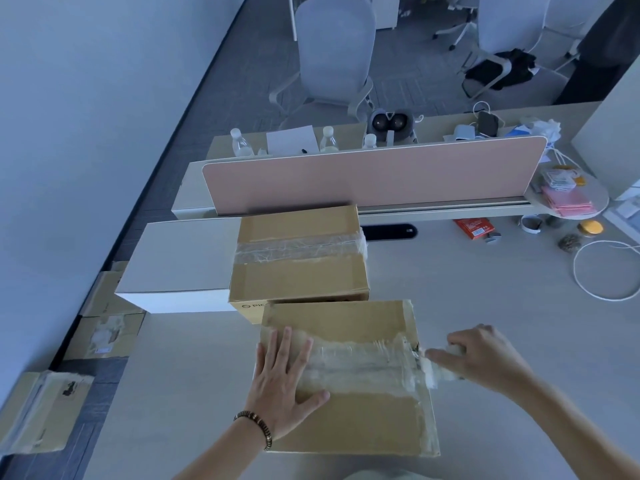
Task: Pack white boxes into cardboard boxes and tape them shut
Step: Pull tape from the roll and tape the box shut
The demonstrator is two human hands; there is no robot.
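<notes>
Left hand [282,382] flat, fingers straight, pressing the lid of the near cardboard box [349,417] on the desk [485,289]. Right hand [485,355] curled round bunched clear tape [440,370] at that box's right edge. Second taped box [298,268] just behind, white box [180,265] touching its left side.

One head-worn wide-angle view looks forward and down, tilted, close over the bench [485,271]; both forearms enter from the bottom edge, with office chairs [334,50] far beyond.

near box [349,414] on desk [485,306] | taped box [298,258] behind it | white box [180,265] left of taped box
</notes>
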